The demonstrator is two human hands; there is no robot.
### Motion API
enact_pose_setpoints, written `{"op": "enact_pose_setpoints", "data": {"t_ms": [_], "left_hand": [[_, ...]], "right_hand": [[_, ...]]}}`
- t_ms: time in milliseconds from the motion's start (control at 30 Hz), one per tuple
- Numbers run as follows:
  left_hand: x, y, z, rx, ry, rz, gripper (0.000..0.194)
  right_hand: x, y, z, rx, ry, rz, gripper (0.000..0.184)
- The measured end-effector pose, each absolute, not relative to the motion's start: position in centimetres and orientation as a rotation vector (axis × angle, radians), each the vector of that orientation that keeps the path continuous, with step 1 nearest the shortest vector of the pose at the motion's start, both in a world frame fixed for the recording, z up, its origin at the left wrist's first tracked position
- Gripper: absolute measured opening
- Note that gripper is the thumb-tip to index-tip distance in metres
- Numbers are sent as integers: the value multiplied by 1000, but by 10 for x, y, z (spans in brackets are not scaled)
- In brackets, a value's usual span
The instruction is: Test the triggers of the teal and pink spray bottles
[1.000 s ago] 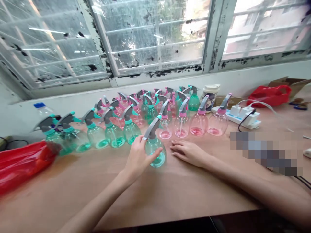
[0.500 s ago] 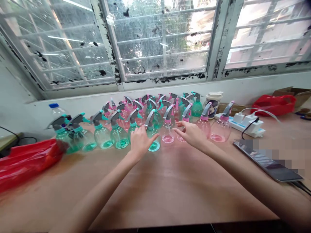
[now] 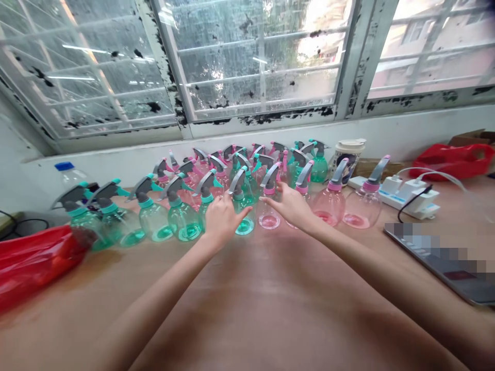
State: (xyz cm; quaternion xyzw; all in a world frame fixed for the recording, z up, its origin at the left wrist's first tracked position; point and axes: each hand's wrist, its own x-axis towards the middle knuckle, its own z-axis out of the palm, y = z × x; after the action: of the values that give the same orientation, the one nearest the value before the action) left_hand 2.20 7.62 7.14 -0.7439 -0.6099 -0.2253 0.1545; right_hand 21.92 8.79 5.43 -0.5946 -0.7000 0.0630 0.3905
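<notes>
Clear spray bottles with grey trigger heads stand upright in rows on the table. In front of a green spray bottle [image 3: 245,225] is my left hand [image 3: 221,219], its thumb stretched out to the right and its fingers forward. My right hand [image 3: 292,207] has thumb and fingers apart beside a pink spray bottle [image 3: 269,220], partly covering another pink spray bottle [image 3: 304,180] behind it. Whether the fingertips touch any bottle cannot be made out. Neither hand grips anything. More green spray bottles [image 3: 186,221] line up at left, and pink spray bottles [image 3: 361,210] at right.
A red plastic bag [image 3: 36,263] lies at left near a blue-capped bottle [image 3: 69,175]. At right are a lidded paper cup [image 3: 346,154], a white power strip [image 3: 412,198] with cables, a phone [image 3: 436,263] and another red bag [image 3: 452,159]. Windows rise behind.
The view has come slightly closer to the bottles. My right hand has moved left, nearer to the middle pink bottle. My left hand has hardly moved.
</notes>
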Motion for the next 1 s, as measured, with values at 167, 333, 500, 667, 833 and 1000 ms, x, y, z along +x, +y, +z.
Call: {"op": "enact_pose_setpoints", "data": {"t_ms": [167, 333, 500, 667, 833, 1000], "left_hand": [[22, 79, 72, -2172, -1793, -666, 70], [18, 76, 74, -2239, -1825, -716, 69], [10, 48, 79, -2234, -1799, -852, 67], [-1, 23, 80, -2270, -1721, -943, 58], [-11, 24, 76, -2319, -1698, -930, 44], [-19, 28, 72, -2348, -1734, -914, 37]], "right_hand": [[214, 92, 50, -1551, -1798, 146, 50], [213, 85, 50, -1574, -1819, 127, 48], [213, 69, 53, -1586, -1854, 123, 46], [214, 53, 55, -1601, -1893, 118, 47], [215, 44, 57, -1597, -1921, 108, 46], [217, 31, 54, -1586, -1939, 92, 49]]}}
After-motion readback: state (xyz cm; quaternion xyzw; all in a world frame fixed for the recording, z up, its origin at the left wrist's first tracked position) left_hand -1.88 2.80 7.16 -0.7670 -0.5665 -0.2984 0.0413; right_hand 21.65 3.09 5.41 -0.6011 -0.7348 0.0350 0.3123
